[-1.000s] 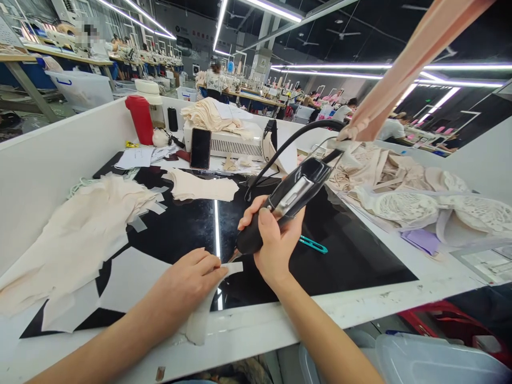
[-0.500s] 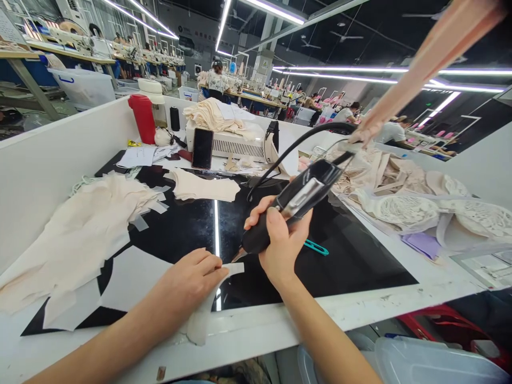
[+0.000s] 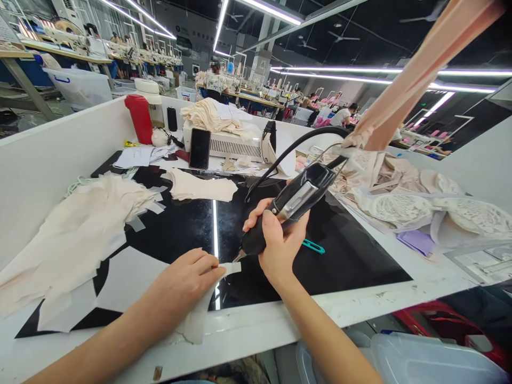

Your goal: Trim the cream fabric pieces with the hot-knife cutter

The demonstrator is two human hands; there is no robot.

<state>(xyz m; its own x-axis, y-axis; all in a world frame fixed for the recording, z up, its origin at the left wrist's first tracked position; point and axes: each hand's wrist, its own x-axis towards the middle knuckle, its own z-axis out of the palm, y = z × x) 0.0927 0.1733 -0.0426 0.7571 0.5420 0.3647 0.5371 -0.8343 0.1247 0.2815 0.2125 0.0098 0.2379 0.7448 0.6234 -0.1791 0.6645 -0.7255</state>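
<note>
My right hand [image 3: 280, 242] is wrapped around a black corded hand tool [image 3: 298, 200] with a metal plate on its side and a thin metal tip. The tool tilts down to the left. A peach cloth strap [image 3: 384, 101] is tied at its upper end. My left hand [image 3: 196, 274], fingers pressed together, pinches a pale fabric piece [image 3: 231, 268] whose narrow end juts out to the right. The tip is at this end; I cannot tell whether it touches. More of the fabric hangs below my left hand, over the table edge. A teal cutter [image 3: 313, 246] lies behind my right hand.
A pile of cream fabric pieces [image 3: 80, 229] covers the left side of the black board [image 3: 340, 266]. Farther back lie a small fabric stack [image 3: 202, 186], a phone [image 3: 199, 148] and a red cup [image 3: 139, 118]. Lace bra cups [image 3: 394, 208] are heaped at right.
The view has shifted slightly. The tool's tip now shows more plainly at the fabric's end. Both hands keep their holds.
</note>
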